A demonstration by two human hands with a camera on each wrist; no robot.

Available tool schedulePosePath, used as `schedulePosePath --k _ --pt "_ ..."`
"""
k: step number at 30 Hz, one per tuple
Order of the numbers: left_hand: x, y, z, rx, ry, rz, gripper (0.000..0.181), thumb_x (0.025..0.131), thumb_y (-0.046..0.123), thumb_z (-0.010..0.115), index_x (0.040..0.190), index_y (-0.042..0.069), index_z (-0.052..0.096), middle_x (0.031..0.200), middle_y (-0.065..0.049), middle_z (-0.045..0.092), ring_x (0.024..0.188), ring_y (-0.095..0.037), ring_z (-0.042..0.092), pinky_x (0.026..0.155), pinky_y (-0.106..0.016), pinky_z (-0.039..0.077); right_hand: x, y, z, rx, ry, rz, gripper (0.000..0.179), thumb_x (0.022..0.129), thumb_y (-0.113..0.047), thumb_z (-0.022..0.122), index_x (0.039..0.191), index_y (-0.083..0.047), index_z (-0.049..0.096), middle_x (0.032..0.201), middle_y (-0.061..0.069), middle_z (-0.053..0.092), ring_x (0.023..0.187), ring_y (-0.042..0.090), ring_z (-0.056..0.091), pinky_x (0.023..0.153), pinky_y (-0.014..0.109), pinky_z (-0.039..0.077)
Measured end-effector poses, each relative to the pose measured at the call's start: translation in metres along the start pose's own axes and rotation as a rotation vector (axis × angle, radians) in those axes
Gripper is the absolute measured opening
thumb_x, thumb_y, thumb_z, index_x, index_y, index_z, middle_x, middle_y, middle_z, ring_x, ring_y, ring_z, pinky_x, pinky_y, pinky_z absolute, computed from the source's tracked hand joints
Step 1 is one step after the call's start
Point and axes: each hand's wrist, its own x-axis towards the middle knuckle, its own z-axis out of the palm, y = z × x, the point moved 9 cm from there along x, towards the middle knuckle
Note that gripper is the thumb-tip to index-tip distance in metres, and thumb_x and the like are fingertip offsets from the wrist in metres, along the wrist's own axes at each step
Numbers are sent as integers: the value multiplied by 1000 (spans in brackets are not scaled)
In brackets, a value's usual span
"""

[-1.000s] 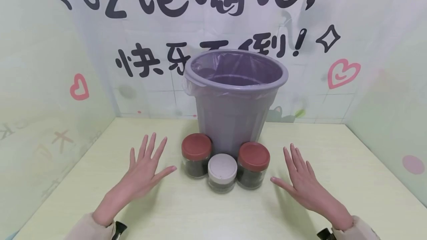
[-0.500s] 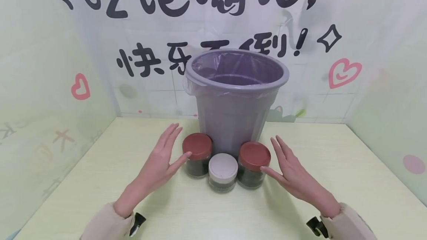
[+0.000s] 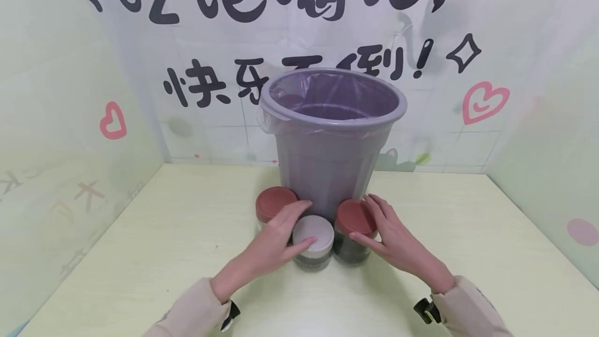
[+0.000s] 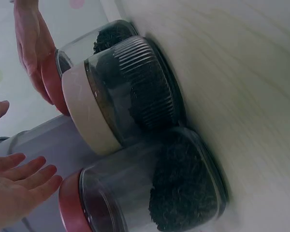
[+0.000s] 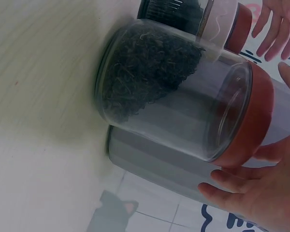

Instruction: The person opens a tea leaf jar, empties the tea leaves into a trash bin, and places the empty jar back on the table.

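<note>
Three glass jars of dark dried leaves stand together. The white-lidded jar [image 3: 312,230] is in front, between the left red-lidded jar [image 3: 273,205] and the right red-lidded jar [image 3: 352,217]. My left hand [image 3: 265,251] reaches over the white lid, thumb on the near side and fingers stretched past it, partly covering the left jar. In the left wrist view its fingers [image 4: 29,174] are spread beside the lids. My right hand [image 3: 398,238] is at the right jar's lid. In the right wrist view its slightly bent fingertips lie along the red lid [image 5: 253,116], the thumb apart from it.
A grey-purple trash bin [image 3: 327,163] lined with a clear bag stands right behind the jars. The pale wooden table [image 3: 154,243] runs back to a printed wall [image 3: 210,134], with panels on both sides.
Both hands have come inward from the sides to the jars. The left has moved right, over the white lid; the right has moved left to the right red lid. The jars stay put.
</note>
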Motion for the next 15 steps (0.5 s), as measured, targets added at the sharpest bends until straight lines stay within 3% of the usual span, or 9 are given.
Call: schedulePosePath --k 4,15 --pt "5 -2 17 -51 -66 -60 57 81 24 66 125 -2 43 123 -13 49 115 -23 45 94 -35 40 3 -3 4 -2 11 -22 79 77 -40 66 134 2 29 131 21 33 112 30 43 85 42 45" --pt "17 -12 53 -125 -242 -188 64 81 33 64 128 -2 40 126 -13 48 116 -22 45 93 -34 42 11 -1 12 6 48 -42 85 71 -39 72 131 5 31 119 18 41 96 24 50 74 35 50"
